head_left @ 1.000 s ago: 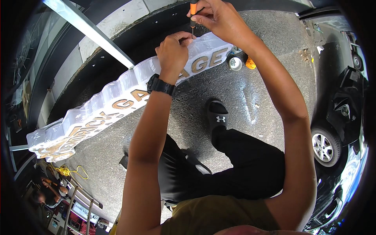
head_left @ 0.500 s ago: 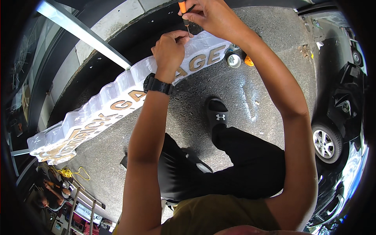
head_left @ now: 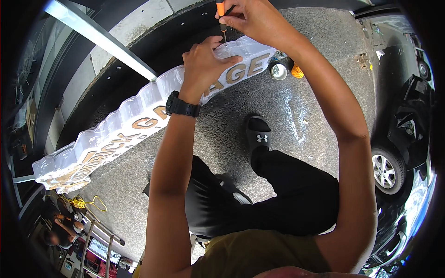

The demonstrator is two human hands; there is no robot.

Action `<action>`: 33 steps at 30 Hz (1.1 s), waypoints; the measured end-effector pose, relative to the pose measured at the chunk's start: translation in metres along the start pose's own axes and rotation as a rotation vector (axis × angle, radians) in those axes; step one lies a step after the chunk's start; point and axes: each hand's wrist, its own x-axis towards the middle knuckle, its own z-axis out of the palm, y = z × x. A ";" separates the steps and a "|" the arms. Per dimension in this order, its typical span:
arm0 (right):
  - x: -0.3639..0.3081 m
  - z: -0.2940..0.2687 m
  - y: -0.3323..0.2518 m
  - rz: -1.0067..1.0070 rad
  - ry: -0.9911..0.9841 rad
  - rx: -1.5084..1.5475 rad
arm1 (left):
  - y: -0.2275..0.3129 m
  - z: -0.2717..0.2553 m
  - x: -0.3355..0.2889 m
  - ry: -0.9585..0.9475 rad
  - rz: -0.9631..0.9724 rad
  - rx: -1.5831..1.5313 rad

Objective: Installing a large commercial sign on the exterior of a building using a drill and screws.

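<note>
A long white sign (head_left: 124, 127) with raised tan letters stretches from the lower left to the upper middle, its clear plastic edge facing away from me. Over its far right part, my right hand (head_left: 252, 19) grips an orange and black screwdriver (head_left: 221, 22), held upright with the tip down at the plastic. My left hand (head_left: 207, 60) lies on the sign just left of that tip, thumb stretched right and fingers apart. A black watch is on my left wrist. Part of the lettering is hidden beneath my left hand and wrist.
A white cup (head_left: 278, 72) and an orange roundish item (head_left: 297, 71) sit on the asphalt beside the sign's right end. A metal post (head_left: 102, 39) meets the sign's back. Yellow cord (head_left: 79, 202), a ladder (head_left: 95, 241) and another person (head_left: 62, 231) are lower left; a black car (head_left: 410, 134) stands right.
My left hand has gone from fingers pinched near the screwdriver tip to spread on the sign, thumb outstretched. The right hand and screwdriver have shifted slightly right.
</note>
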 end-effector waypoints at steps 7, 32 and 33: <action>0.001 0.003 0.002 -0.038 0.005 -0.007 | 0.006 -0.003 -0.004 -0.029 0.139 0.177; 0.010 -0.007 -0.019 -0.015 -0.167 -0.227 | 0.006 -0.001 -0.005 0.000 0.043 0.104; 0.010 -0.007 -0.018 -0.016 -0.169 -0.228 | 0.007 -0.001 -0.005 -0.012 0.044 0.101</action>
